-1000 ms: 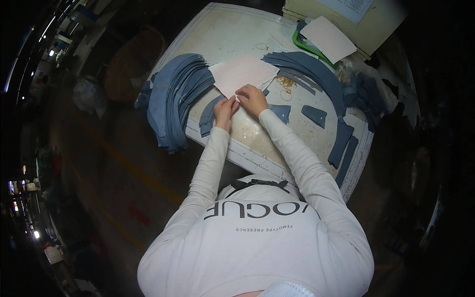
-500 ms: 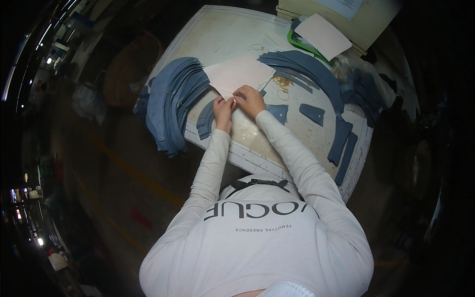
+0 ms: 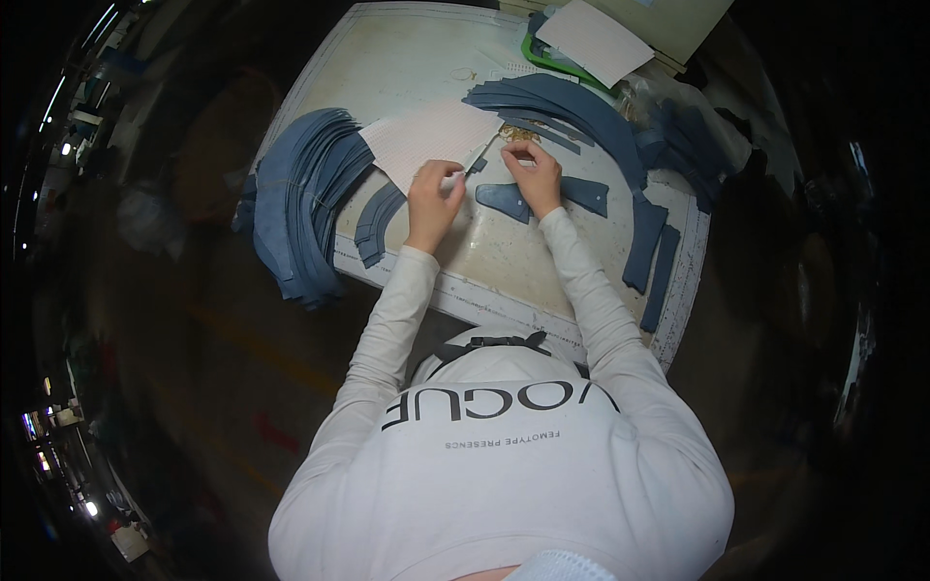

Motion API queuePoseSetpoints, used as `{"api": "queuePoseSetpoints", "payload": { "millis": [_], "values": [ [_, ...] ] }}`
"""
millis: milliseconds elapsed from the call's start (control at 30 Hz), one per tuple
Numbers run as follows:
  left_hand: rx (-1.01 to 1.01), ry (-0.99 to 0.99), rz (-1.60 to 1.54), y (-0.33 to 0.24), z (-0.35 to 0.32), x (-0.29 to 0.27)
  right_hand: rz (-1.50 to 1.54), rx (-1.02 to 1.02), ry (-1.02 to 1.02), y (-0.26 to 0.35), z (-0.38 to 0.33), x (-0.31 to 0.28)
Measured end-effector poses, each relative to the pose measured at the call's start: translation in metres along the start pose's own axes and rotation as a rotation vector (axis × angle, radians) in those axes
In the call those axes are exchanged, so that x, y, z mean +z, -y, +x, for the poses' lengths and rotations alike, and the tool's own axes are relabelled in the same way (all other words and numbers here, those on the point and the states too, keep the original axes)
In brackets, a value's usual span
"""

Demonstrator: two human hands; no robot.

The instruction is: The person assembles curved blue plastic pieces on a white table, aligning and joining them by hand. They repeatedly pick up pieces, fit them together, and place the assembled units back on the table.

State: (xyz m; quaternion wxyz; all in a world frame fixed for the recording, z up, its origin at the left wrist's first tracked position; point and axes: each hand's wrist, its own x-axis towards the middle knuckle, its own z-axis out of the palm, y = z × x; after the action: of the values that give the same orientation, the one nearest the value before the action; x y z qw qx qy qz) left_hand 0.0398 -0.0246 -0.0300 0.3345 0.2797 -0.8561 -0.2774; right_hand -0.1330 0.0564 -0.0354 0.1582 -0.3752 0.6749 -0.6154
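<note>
A pale pink sheet with fine rows (image 3: pixel 426 136), seemingly stickers, lies over the middle of the table. At its lower right edge, my left hand (image 3: pixel 434 203) has its thumb and fingers closed on the sheet. To the right, my right hand (image 3: pixel 536 177) is raised with thumb and forefinger pinched together. Whatever is between those fingertips is too small to make out. Just below it rests a small blue fabric piece (image 3: pixel 502 200) with a pale dot, and another such piece (image 3: pixel 586 196) lies to its right.
A thick fan of blue cut pieces (image 3: pixel 305 198) overhangs the table's left edge, with a smaller stack (image 3: pixel 378 223) beside it. Curved blue strips (image 3: pixel 572 105) line the right side. Yellowish bands (image 3: pixel 523 132) lie mid-table. Far off stands a green tray (image 3: pixel 562 66) under a sheet (image 3: pixel 595 41).
My hands were together at the sheet's near corner and are now apart. The right has moved right, pinched. A blue piece with a dot now shows fully between them. The view has shifted slightly.
</note>
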Motion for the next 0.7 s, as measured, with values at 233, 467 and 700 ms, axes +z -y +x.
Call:
{"api": "queuePoseSetpoints", "payload": {
  "millis": [233, 467, 700],
  "values": [
    [0.398, 0.467, 0.219, -0.019, 0.009, 0.056, -0.160, 0.058, -0.058, -0.022, -0.018, -0.069],
    [0.303, 0.546, 0.085, -0.003, 0.032, 0.050, -0.230, 0.058, 0.089, -0.036, -0.037, -0.080],
    [0.242, 0.504, 0.087, -0.003, 0.023, 0.054, -0.383, -0.035, 0.155, -0.053, -0.037, -0.055]
  ]
}}
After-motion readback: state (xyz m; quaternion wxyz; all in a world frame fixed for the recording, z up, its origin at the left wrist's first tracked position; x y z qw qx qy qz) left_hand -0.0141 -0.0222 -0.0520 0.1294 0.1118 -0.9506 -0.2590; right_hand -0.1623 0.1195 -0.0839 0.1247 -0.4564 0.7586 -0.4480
